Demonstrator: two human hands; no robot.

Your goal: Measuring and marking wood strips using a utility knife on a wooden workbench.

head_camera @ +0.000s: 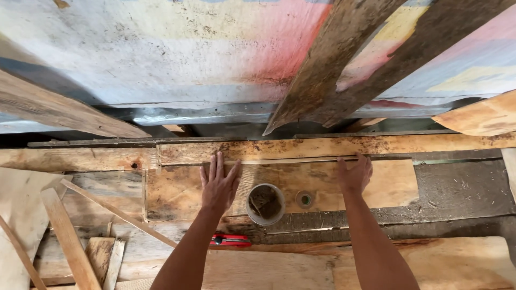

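Both hands flat on a plywood panel (279,188), fingers spread, gripping nothing. Left hand (219,185) presses the panel just left of the cup (265,203); right hand (355,174) sits up-right of the cup, fingertips at a thin strip (293,160) running along the panel's top edge. The strip lies against a long plank (322,146) above the cup. A tape roll (305,199) is just right of the cup, on the panel. A red cutter (230,240) lies below-left of the cup, near the left forearm. Loose slats (64,236) are well left of the cup.

Step in hand, my read: seating the panel/strip snug to the plank.

- Keep palms flat w/ even pressure both sides so the panel doesn't skew.
- Push toward the plank, not down only; check the seam closes along the whole length.
- Right fingertips are on the strip edge; watch for splinters, pinch.
- Cup holds small bits (can't tell what); it's between the hands, a jolt could tip it. Avoid bumping w/ left thumb.
- Panel surface is rough, dusty; hands may slip.
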